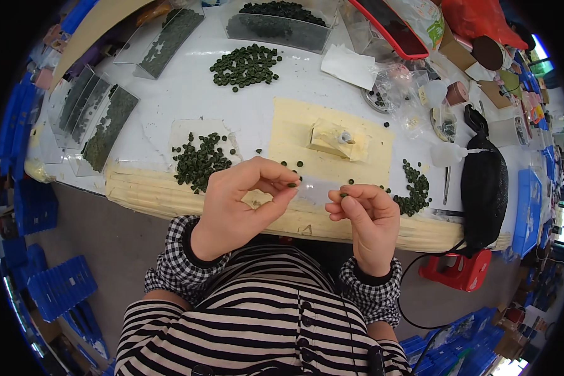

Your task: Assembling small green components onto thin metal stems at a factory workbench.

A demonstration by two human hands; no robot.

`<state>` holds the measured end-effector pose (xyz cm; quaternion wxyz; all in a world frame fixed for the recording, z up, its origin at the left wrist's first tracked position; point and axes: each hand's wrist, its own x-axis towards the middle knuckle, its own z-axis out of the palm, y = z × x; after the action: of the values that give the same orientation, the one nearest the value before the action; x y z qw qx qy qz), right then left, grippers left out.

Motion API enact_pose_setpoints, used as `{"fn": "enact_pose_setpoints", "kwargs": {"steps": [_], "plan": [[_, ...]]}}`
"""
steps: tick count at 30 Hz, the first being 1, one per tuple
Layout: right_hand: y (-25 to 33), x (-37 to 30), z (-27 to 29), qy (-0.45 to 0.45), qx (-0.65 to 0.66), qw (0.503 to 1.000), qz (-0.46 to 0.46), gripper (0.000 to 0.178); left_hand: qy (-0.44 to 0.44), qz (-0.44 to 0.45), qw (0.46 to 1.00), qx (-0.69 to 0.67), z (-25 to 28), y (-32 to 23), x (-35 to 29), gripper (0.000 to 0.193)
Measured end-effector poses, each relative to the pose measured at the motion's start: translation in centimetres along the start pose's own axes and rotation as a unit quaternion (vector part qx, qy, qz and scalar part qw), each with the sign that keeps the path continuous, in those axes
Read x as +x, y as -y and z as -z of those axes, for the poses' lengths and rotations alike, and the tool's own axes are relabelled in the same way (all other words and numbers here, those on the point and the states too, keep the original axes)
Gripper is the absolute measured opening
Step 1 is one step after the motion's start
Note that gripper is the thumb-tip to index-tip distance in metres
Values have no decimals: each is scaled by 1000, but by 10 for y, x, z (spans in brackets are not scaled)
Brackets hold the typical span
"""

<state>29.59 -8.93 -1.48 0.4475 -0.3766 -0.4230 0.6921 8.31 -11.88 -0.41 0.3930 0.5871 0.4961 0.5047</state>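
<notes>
My left hand (241, 203) pinches a small dark green piece (292, 185) between thumb and forefinger. Across a short gap, my right hand (370, 222) grips another small dark green piece (343, 195) with its fingertips. Both hands hover over the table's near edge. A pile of round dark green pieces (200, 161) lies just beyond my left hand, and a smaller pile (412, 189) sits to the right of my right hand. Ahead of both hands, a block wrapped in pale yellow tape (332, 139), with a small metal nozzle-like tip (344, 137) on top, rests on a yellow taped patch (288, 125).
Clear trays of green pieces (279, 28) stand at the back and left, near a further loose pile (244, 67). A red-edged phone (395, 28), white paper (349, 66), a squeeze bottle (448, 153), tweezers (447, 185) and a black bag (484, 194) are at the right.
</notes>
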Motion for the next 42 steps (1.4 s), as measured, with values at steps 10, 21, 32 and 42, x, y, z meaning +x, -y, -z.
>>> {"fn": "enact_pose_setpoints", "kwargs": {"steps": [10, 21, 32, 42], "plan": [[-5, 1, -5, -3, -45, 991, 125, 13, 66, 162, 880, -441, -27, 17, 5, 18], [-2, 3, -16, -54, -259, 926, 268, 17, 54, 163, 911, -375, -29, 8, 2, 23], [-5, 4, -19, -69, -308, 891, 327, 22, 9, 172, 918, -358, -34, 5, 0, 16], [-9, 3, -22, -77, -278, 903, 319, 25, -9, 145, 932, -332, -39, 8, -2, 17]]}}
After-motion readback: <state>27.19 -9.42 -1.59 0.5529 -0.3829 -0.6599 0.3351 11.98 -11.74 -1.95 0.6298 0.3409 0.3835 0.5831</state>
